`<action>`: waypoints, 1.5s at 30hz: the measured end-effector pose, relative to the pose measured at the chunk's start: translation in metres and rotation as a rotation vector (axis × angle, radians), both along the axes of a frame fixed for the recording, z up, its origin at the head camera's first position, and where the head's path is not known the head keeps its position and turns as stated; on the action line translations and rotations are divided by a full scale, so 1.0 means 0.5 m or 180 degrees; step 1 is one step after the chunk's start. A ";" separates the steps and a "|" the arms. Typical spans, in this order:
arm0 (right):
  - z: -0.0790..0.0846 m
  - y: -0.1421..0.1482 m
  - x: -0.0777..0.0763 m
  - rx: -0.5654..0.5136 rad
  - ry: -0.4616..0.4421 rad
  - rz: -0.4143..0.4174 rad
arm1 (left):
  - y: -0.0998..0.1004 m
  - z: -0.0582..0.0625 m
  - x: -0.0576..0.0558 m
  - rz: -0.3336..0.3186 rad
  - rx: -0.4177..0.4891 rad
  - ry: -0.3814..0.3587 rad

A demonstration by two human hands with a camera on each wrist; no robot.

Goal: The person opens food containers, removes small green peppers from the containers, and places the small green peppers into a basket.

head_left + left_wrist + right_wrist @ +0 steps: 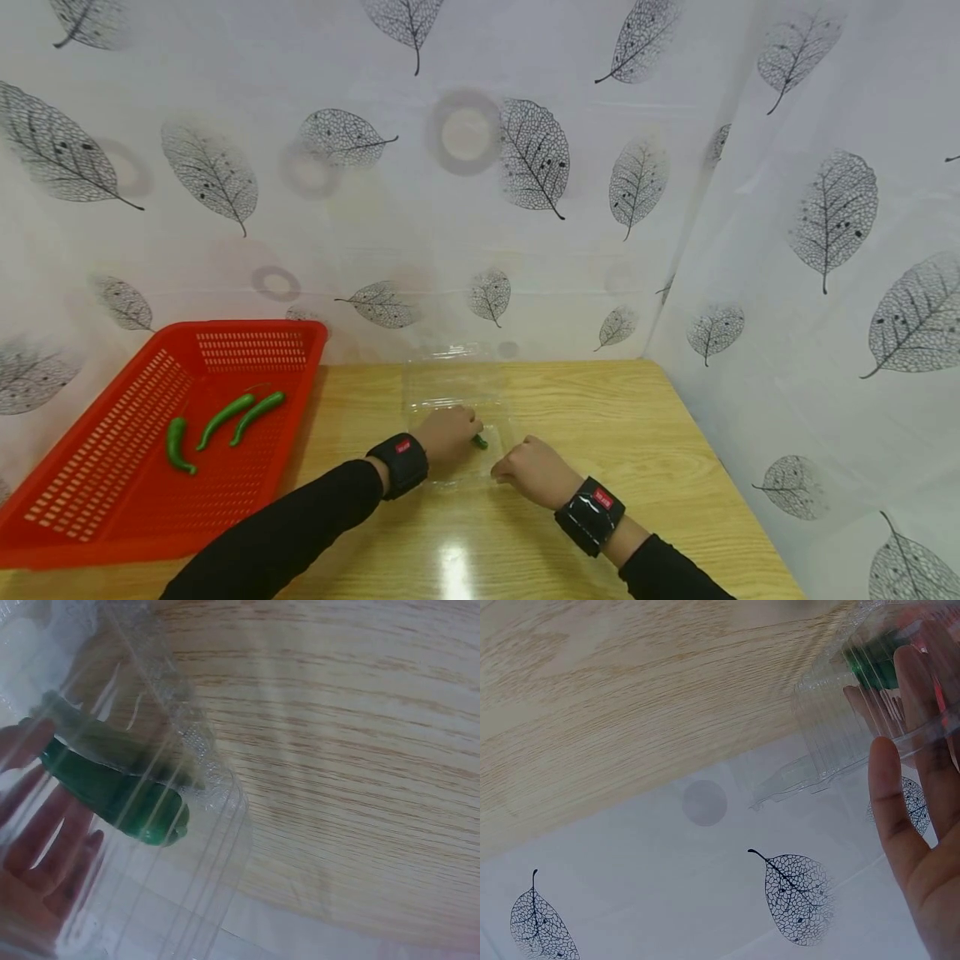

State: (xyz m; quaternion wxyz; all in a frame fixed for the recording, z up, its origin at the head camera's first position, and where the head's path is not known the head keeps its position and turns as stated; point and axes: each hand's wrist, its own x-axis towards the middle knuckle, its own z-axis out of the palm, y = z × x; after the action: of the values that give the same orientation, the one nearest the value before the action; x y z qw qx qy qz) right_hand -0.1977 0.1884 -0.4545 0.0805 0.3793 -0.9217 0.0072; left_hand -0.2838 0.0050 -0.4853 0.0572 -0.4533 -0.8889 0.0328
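Observation:
A clear plastic box (450, 477) with its lid (453, 379) raised at the back stands on the wooden table. My left hand (447, 435) reaches into it and holds a green chili pepper (480, 442) low over the bottom. Through the clear wall, the left wrist view shows the fingers (52, 855) around one end of the pepper (112, 791), its other end pointing at the wall. My right hand (538, 472) is at the box's front right corner. Its thumb and fingers look mostly straight along the box wall (832, 727) in the right wrist view.
On the left stands a red plastic basket (303, 400) with slotted walls. Three green chili peppers (225, 419) lie in it. A white curtain (465, 250) with leaf prints hangs behind the table (622, 433) and along its right side.

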 end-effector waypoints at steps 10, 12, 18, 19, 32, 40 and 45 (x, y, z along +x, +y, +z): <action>0.007 -0.003 0.007 -0.0054 0.0039 0.0066 | -0.006 -0.008 0.002 -0.0215 0.0203 0.0035; 0.010 -0.003 0.008 -0.0078 0.0022 0.0067 | -0.007 -0.007 0.002 -0.0281 0.0266 0.0057; 0.014 -0.004 0.007 -0.0110 -0.0044 0.0016 | -0.011 -0.005 -0.007 -0.0386 0.0377 -0.0037; 0.014 -0.004 0.007 -0.0102 -0.0050 0.0008 | -0.011 -0.006 -0.009 -0.0388 0.0378 -0.0074; 0.012 -0.003 0.006 -0.0050 -0.0082 -0.0045 | -0.014 -0.005 -0.009 -0.0258 0.0151 -0.0015; 0.009 -0.002 0.003 -0.0044 -0.0070 -0.0026 | -0.016 -0.007 -0.015 -0.0306 0.0026 0.0033; 0.009 -0.002 0.004 -0.0045 -0.0073 -0.0025 | -0.018 -0.008 -0.015 -0.0366 0.0070 0.0037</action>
State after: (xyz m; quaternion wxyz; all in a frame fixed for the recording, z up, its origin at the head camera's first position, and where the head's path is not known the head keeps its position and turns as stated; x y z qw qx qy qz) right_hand -0.1958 0.1876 -0.4502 0.0727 0.3750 -0.9240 0.0177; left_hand -0.2915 -0.0041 -0.4894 0.0691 -0.5027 -0.8614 0.0223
